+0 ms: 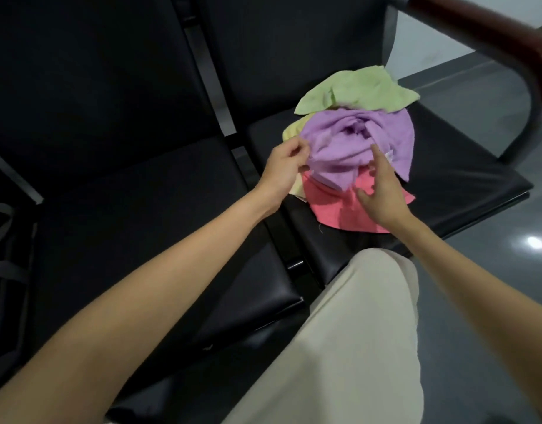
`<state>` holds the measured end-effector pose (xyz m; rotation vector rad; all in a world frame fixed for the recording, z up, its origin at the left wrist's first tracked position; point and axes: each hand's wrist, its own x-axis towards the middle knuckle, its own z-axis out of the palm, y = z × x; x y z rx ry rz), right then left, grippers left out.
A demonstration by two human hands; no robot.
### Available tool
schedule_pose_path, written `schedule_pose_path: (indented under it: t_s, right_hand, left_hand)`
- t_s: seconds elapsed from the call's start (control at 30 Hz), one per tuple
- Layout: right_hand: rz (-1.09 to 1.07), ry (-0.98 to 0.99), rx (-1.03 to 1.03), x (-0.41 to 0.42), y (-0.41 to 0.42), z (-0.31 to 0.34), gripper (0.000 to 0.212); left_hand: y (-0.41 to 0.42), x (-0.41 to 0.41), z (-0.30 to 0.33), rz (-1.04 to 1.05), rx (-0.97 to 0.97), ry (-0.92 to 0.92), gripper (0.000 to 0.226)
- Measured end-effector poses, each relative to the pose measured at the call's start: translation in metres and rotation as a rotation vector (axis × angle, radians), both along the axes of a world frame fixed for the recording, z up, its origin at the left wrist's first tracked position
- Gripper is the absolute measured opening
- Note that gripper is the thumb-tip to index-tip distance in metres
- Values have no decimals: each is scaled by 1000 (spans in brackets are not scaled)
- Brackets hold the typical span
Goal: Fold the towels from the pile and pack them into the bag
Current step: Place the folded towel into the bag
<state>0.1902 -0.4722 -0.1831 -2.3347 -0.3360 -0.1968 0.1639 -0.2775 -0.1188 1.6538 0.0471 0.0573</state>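
Note:
A pile of towels lies on the right-hand black seat [465, 166]. On top is a crumpled purple towel [352, 142], with a light green towel [355, 90] behind it, a coral pink towel [334, 209] under its near side and a pale yellow edge [292, 130] at the left. My left hand [282, 169] pinches the purple towel's left edge with curled fingers. My right hand [383, 194] hovers over the pile's near right side, index finger stretched onto the purple towel. A dark bag [7, 246] with grey straps shows at the far left edge.
The bench has a second black seat [147, 215] to the left with a metal divider between the two. A dark wooden armrest [493, 35] curves over the far right. My beige trouser leg [340, 347] rests against the seat's front edge. Grey floor lies to the right.

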Motion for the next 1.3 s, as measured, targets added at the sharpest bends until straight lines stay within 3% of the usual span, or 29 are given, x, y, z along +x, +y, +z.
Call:
schedule_pose_path:
  t_s: [0.17,0.33,0.43,0.63,0.77,0.87,0.97,1.03,1.1,1.2,1.3]
  right_hand:
    - [-5,-15,-1,-15,28,19,86]
    - [-16,12,-36,-26,58,22,76]
    - [87,-31,-164,-34,75,12,65]
    - [196,59,-527,-55,108,8,39]
    - [236,77,-623,-61,122,-1,44]
    - [216,223,-628,-57,129,-8,42]
    - [236,195,-552,-58,139,-4,48]
    - [291,78,-345,-68,148,9,50]
    - [317,-5,-140,-75,157,24,40]
    - [309,11,28,-74,178,42,26]
    - [281,63,158,-76,204,61,42]
  left_hand:
    - [34,-54,45,18,-250,54,30]
    - [75,-91,73,149,-406,69,24]
    - [101,-115,79,217,-454,80,25]
    - [159,-166,78,394,-357,67,31]
    - [204,-190,58,635,-273,164,31]
    - [232,-202,31,782,-90,315,28]
    - [244,-213,3,811,105,455,27]
    - [250,-219,-12,760,206,442,33]
    - [259,-222,-17,650,348,406,44]
    - [275,-228,-14,499,586,533,55]
    - [295,-237,-14,563,594,529,36]
